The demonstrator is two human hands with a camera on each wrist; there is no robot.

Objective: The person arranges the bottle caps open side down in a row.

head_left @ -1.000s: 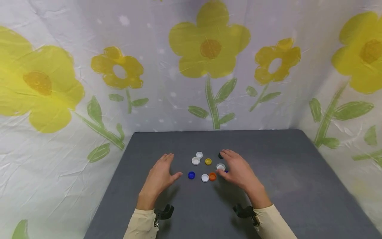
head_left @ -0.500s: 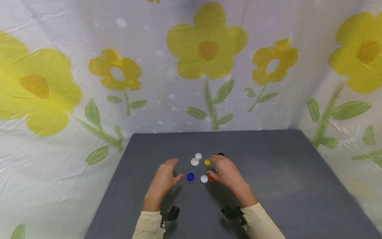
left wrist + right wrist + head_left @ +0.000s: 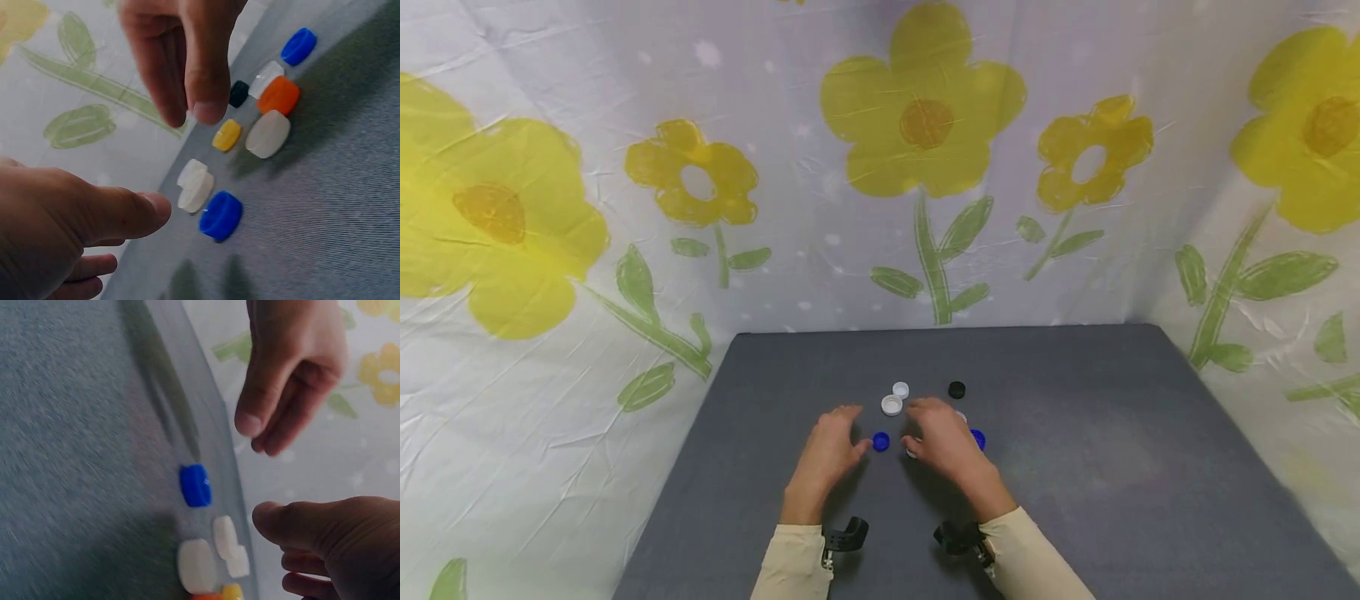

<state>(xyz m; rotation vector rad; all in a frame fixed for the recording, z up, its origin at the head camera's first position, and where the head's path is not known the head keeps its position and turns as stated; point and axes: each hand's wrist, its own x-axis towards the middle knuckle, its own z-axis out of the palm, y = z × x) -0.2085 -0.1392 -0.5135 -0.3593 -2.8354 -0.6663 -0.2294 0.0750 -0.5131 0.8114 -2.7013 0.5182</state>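
Several plastic bottle caps lie spread on a grey table. My left hand (image 3: 826, 452) hovers with relaxed fingers just left of a blue cap (image 3: 881, 442), its thumb closest to it. Over the right part of the group is my right hand (image 3: 949, 443), fingers loosely bent and holding nothing. It hides the yellow cap (image 3: 227, 135) and orange cap (image 3: 279, 95) from the head view; both show in the left wrist view. Beyond the hands sit two white caps, a larger one (image 3: 892, 405) touching a smaller one (image 3: 901, 389).
A black cap (image 3: 957, 389) lies farther back, and a second blue cap (image 3: 977, 439) peeks out right of the right hand. The grey table (image 3: 1112, 467) meets a flower-printed cloth (image 3: 805, 167) at its back and sides. Each wrist wears a dark camera mount.
Both hands have moved toward each other, the right one travelling farther, to the left. It uncovers the black cap and the right blue cap and now covers the yellow and orange ones.
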